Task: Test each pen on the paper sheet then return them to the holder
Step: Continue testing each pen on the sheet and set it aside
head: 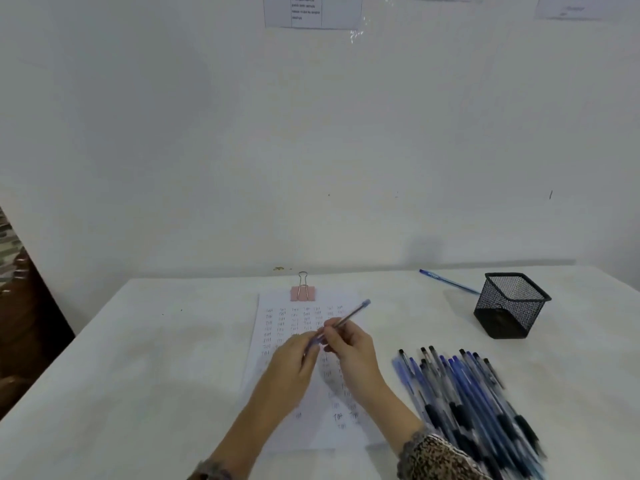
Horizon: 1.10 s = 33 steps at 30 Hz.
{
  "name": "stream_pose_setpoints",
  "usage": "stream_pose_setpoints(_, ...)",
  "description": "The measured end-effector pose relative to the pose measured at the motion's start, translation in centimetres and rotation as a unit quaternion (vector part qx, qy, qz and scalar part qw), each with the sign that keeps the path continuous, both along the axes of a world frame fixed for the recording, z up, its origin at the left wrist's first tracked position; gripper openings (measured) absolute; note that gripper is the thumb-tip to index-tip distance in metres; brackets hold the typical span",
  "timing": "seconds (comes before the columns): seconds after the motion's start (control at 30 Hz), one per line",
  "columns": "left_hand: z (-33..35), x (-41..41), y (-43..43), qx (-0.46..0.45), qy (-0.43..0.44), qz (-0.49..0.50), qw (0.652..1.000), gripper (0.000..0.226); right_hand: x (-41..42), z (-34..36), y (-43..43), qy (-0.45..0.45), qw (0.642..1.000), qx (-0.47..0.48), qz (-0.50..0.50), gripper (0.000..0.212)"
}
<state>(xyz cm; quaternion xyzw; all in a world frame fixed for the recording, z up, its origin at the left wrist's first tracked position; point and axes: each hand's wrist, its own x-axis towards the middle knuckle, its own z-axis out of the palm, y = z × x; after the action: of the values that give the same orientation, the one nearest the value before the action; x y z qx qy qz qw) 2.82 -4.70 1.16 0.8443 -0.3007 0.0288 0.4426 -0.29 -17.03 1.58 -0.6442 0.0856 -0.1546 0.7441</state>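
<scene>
A white paper sheet (277,317) with rows of small test marks lies in the middle of the table, clipped at its top by a pink binder clip (303,293). Above the sheet my right hand (349,348) holds a blue pen (349,315) by its barrel, the far end pointing up and right. My left hand (294,362) pinches the pen's near end, which looks like its cap. A black mesh holder (510,304) stands at the right. A heap of several blue and black pens (460,396) lies at the lower right.
One blue pen (448,281) lies alone near the wall behind the holder. The white table (138,341) meets a white wall at the back, with printed sheets (311,10) taped high up. Dark furniture (20,306) stands beyond the table's left edge.
</scene>
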Motion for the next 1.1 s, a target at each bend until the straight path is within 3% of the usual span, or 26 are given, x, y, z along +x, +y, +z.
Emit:
stream_pose_setpoints(0.23,-0.7,-0.2,-0.5,0.012,0.031,-0.015,0.999,0.027,-1.3,-1.0,0.5,-0.049,0.997,0.066,-0.001,0.010)
stream_pose_setpoints(0.33,-0.1,0.0,-0.6,0.017,0.046,-0.031,0.998,0.026,-1.2,-1.0,0.1,-0.062,0.998,0.032,0.004,0.014)
stream_pose_setpoints(0.43,0.6,0.1,-0.7,0.043,0.051,-0.034,0.997,0.043,-1.1,-0.5,-0.5,-0.090,0.996,0.008,0.011,0.013)
stream_pose_setpoints(0.53,0.8,0.0,-0.8,-0.006,0.056,-0.021,0.998,0.047,-1.1,0.0,-0.6,-0.104,0.994,0.014,0.020,0.011)
stream_pose_setpoints(0.63,0.9,-0.2,-0.5,-0.031,0.052,-0.026,0.998,0.037,-1.1,0.8,-0.6,-0.118,0.991,0.058,-0.001,0.020)
stream_pose_setpoints(0.67,0.8,-0.3,-0.3,-0.027,0.048,-0.034,0.998,0.032,-1.1,1.0,-1.0,-0.119,0.993,0.021,-0.019,0.023)
stream_pose_setpoints(0.73,0.7,-0.2,0.3,-0.016,0.033,-0.043,0.998,0.022,-1.1,0.8,-2.5,-0.112,0.976,-0.183,-0.038,0.027)
stream_pose_setpoints(0.8,0.4,0.1,0.8,-0.028,0.016,-0.035,0.999,0.011,-1.0,-0.1,-3.8,-0.099,0.908,-0.407,-0.026,0.032)
stream_pose_setpoints(0.87,0.3,0.3,1.1,-0.062,0.006,-0.011,0.998,0.006,-1.1,-1.1,-4.7,-0.104,0.842,-0.529,-0.027,0.026)
stream_pose_setpoints(0.93,0.3,0.5,1.3,-0.083,0.003,-0.002,0.997,0.012,-1.2,-1.3,-5.1,-0.120,0.808,-0.575,-0.040,0.017)
stream_pose_setpoints(1.1,0.1,0.5,1.6,-0.081,-0.003,-0.019,0.997,0.019,-1.6,-0.8,-5.5,-0.138,0.789,-0.596,-0.058,0.019)
